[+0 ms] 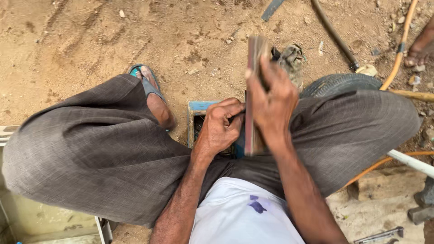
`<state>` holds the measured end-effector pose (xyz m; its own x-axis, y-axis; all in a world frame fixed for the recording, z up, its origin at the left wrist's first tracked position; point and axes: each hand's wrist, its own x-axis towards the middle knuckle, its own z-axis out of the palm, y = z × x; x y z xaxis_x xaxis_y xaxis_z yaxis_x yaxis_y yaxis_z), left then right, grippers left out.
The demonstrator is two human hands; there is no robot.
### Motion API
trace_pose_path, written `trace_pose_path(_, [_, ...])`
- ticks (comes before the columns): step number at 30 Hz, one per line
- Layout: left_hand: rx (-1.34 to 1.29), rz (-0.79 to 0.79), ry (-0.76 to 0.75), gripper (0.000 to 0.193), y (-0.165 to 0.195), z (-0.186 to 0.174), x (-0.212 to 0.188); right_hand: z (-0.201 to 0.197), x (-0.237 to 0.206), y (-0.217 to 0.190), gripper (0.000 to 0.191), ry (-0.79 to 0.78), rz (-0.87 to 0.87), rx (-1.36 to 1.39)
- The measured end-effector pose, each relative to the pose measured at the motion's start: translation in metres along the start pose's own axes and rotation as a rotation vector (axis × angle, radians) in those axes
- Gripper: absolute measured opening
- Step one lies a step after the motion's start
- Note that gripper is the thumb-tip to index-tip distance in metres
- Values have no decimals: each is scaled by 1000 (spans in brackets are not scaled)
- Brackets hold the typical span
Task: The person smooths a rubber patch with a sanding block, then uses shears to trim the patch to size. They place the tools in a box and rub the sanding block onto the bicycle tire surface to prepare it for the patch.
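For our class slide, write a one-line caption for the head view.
Seated person's right hand grips an upright flat block; left hand presses beside it, above a blue box.

We see an outdoor roadside repair yard: bare sandy ground (pixel 90 31), a worn black rubber tyre (pixel 339 83), orange hose (pixel 400 49), scattered metal tools (pixel 379 235).
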<state>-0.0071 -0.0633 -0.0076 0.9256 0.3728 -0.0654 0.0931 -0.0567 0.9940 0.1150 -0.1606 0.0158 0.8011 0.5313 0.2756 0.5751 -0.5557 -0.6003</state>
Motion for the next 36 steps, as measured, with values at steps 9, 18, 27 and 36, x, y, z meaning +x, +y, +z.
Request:
trace_pose_path(9, [-108, -94, 68, 28, 3, -4, 5, -28, -23, -16, 47, -56, -100, 57])
trace_pose_path(18, [-89, -57, -16, 24, 16, -2, 1, -21, 41, 28, 45, 173, 237, -49])
trace_pose_path(27, [-18, 116, -70, 26, 19, 2, -7, -9, 33, 4, 44, 91, 443, 78])
trace_pose_path(36, [-229, -211, 162, 35, 12, -12, 7, -31, -42, 32, 45, -11, 236, 216])
